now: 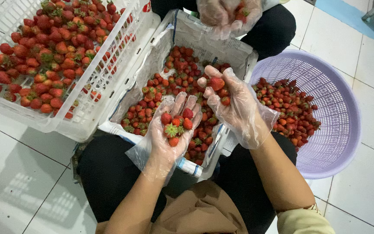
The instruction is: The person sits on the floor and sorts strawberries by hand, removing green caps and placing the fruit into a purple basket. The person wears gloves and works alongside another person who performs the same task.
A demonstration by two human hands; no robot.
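On white tiles, the left hand [169,130] cups strawberries [176,123]; the right hand's [234,106] grip pinches a strawberry [216,83] above the lined box [187,32].

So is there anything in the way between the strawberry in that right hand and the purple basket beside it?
Nothing visible. The right hand pinches a strawberry over the lined box, and the purple basket sits open just to its right. The other person's gloved hands are farther up, off that path.

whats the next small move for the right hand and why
Probably drop the strawberry pinched in the right hand into the purple basket beside it; the left hand already cups several berries, leaving little room there.
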